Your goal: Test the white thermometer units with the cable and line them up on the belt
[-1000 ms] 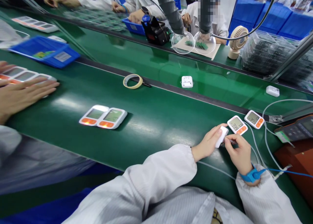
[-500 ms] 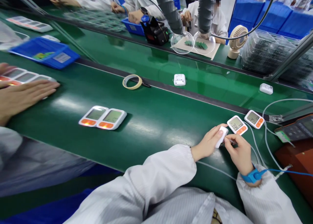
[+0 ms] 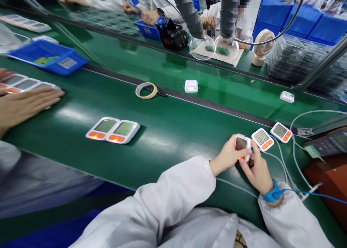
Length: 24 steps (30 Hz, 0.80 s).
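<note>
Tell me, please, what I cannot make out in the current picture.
Head view: back of the held device, facing away.
Head view: part of the device row, covered by a co-worker's hand.
Head view: label text on the blue tray, too small.
Head view: rest of the brown case, cut off by the right edge.

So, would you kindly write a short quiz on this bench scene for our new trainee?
1. True or false: the left hand holds a white gadget with its screen facing the camera.
2. Multiple choice: what colour is the wrist strap worn with the right hand?
A) white
B) blue
C) orange
3. Count: how many other gadgets lie face up on the green bench just to the right of the held one, as the camera sees it?

Key: 1. True. 2. B. 3. Two.
</note>
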Each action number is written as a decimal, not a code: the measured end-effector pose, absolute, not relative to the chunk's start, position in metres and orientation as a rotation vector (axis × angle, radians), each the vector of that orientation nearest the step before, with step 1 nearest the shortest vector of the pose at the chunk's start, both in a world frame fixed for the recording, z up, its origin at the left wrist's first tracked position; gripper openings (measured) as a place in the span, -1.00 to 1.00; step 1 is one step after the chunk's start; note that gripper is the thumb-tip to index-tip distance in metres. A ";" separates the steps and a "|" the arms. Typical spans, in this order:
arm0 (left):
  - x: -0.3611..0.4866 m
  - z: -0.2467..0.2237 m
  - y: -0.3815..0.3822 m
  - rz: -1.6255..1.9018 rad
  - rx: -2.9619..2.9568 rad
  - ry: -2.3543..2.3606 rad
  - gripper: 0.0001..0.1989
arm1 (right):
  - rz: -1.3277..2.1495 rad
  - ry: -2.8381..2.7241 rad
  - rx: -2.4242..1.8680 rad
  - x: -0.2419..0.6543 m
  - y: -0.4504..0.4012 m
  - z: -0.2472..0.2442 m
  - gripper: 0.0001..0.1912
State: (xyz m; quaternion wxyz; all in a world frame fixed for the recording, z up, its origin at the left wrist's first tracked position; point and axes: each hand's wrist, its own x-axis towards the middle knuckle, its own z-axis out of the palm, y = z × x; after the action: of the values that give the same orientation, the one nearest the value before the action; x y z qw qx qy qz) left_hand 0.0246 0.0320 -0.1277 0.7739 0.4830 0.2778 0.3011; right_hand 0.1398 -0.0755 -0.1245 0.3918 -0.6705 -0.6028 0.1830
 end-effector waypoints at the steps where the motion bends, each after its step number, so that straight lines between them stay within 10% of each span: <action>1: 0.023 -0.127 0.033 0.622 1.082 0.557 -0.41 | 0.443 -1.500 -1.725 0.140 -0.076 -0.125 -0.34; 9: 0.017 -0.128 0.039 0.329 1.041 0.274 -0.08 | 0.341 -1.277 -1.832 0.149 -0.075 -0.125 -0.36; 24: 0.018 -0.137 0.036 0.358 1.044 0.268 -0.08 | 0.454 -1.186 -1.813 0.152 -0.072 -0.125 -0.39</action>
State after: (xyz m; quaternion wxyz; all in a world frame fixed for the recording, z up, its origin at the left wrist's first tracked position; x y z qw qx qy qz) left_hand 0.0181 0.0360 -0.1374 0.8430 0.4946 0.1267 0.1693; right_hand 0.1522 -0.0716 -0.1248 0.4475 -0.7324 -0.4792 0.1834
